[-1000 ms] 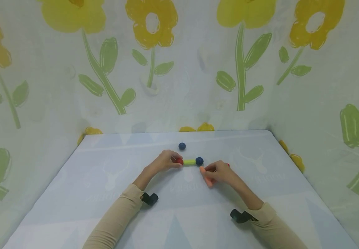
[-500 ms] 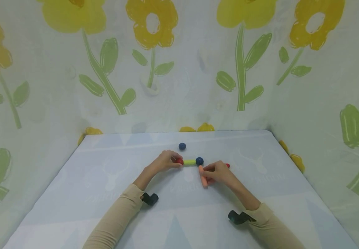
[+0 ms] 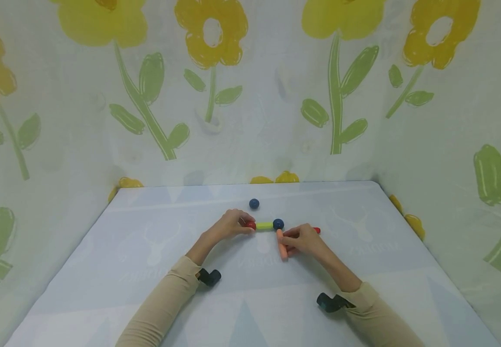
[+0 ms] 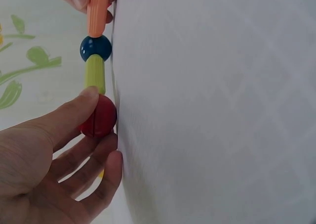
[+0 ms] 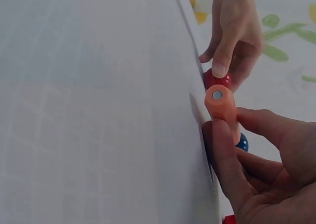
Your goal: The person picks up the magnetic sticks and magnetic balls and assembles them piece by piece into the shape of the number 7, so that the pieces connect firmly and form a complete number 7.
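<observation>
My left hand (image 3: 232, 224) grips a red ball (image 4: 101, 117) between thumb and fingers. A yellow-green rod (image 4: 95, 74) runs from that ball to a dark blue ball (image 3: 278, 224). In my right hand (image 3: 304, 239) an orange rod (image 3: 282, 246) is pinched between thumb and fingers. Its far end meets the near side of the dark blue ball, roughly square to the yellow-green rod. The right wrist view shows a round metal disc (image 5: 217, 94) in the orange rod's free end.
A second dark blue ball (image 3: 254, 204) lies farther back on the white patterned tabletop (image 3: 181, 308). Part of a red piece (image 3: 317, 230) shows just beyond my right hand. Flower-printed curtains (image 3: 267, 120) enclose the table at the back and sides.
My right hand has swung the orange rod's near end leftward and brought its far end against the dark blue ball. The left hand has stayed on the red ball.
</observation>
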Demonstrator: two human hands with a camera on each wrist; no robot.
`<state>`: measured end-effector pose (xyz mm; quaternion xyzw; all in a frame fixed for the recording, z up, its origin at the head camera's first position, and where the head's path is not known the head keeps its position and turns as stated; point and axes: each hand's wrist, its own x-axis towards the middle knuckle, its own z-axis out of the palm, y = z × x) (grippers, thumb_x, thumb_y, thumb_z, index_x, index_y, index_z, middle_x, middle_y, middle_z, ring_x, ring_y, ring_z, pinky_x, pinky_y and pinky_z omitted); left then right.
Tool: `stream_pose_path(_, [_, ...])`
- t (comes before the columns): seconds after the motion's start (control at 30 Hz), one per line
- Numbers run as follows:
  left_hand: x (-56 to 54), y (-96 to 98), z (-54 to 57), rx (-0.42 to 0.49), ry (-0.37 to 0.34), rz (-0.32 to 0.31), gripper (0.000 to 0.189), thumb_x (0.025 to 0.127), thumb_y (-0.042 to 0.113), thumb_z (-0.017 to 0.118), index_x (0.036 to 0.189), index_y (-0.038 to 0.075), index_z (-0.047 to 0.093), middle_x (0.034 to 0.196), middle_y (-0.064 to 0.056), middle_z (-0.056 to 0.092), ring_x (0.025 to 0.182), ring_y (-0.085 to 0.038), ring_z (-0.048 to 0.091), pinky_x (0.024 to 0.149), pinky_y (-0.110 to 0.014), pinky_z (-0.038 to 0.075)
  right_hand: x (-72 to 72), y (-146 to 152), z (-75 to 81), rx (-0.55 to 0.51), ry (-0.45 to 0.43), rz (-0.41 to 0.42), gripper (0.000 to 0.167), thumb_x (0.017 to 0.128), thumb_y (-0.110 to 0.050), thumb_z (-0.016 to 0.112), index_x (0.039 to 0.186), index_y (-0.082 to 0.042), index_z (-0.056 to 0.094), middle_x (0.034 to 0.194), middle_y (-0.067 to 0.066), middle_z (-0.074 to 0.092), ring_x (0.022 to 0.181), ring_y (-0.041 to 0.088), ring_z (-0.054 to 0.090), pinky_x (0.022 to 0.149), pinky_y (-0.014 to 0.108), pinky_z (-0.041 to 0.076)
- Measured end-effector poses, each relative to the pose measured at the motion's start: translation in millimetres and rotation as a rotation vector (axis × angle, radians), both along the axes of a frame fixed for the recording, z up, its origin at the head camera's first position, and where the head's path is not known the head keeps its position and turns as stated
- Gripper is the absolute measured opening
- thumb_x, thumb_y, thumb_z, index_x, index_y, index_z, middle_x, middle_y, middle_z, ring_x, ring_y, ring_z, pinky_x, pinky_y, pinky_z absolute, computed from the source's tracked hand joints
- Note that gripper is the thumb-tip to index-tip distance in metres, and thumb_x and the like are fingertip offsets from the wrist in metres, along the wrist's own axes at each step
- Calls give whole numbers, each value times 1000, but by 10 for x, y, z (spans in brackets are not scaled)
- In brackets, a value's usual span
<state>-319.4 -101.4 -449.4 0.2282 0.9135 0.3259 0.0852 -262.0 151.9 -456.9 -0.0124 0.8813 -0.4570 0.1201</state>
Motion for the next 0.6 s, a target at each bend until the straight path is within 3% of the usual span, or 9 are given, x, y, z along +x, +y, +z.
stream_pose_path(0.6, [13, 15, 35, -15, -15, 11, 36, 84, 20, 77, 119, 10, 71, 107, -3, 72, 87, -14, 58, 79, -24, 52, -62, -15, -19, -146, -135, -115, 51, 85, -35, 76, 121, 0, 67, 92, 10, 76, 69, 15, 72, 63, 25, 58])
